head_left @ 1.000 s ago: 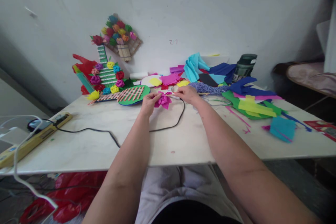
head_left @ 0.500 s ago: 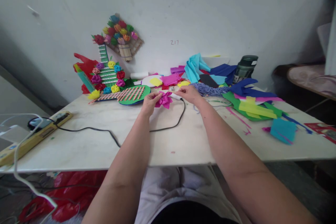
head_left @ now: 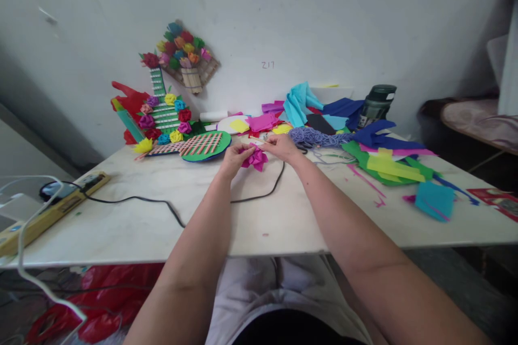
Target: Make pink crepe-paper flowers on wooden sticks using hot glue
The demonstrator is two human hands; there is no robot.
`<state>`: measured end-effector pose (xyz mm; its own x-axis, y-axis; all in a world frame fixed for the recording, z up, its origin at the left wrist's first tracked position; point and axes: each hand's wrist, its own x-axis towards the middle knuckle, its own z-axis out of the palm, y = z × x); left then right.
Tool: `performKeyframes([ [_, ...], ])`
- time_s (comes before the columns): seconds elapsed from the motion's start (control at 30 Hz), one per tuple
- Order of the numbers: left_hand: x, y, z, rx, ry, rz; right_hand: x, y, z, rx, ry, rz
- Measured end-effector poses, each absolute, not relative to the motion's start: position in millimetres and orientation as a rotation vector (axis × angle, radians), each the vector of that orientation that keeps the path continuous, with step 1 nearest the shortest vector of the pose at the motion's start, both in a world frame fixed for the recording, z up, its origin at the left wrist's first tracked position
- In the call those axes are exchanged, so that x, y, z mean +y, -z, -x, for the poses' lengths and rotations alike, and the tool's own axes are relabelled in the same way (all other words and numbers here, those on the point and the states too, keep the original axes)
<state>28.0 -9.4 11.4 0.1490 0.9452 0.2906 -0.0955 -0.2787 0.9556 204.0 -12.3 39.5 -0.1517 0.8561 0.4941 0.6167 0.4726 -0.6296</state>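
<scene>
Shifted leftward since half a second earlier, a person's right hand (head_left: 280,146) pinched a thin, pale stick (head_left: 257,140) beside a magenta, many-petalled paper flower (head_left: 256,159). Their left hand (head_left: 236,158) pinched the flower's left edge, holding it above the white, grey-veined desk (head_left: 279,223), near a green, guitar-shaped board (head_left: 225,143).

Both forearms (head_left: 199,232) bare, stretched forward, angled inward. Left hand (head_left: 234,161), right hand (head_left: 282,146) close together, each curled in pinch; right slightly farther forward.
</scene>
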Motion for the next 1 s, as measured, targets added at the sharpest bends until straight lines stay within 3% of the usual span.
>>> performKeyframes([
  [1.0,-10.9,-12.2,-26.4,0.812,-1.228,-1.414,-21.4,-47.9,-197.5,-1.877,-0.426,1.542],
])
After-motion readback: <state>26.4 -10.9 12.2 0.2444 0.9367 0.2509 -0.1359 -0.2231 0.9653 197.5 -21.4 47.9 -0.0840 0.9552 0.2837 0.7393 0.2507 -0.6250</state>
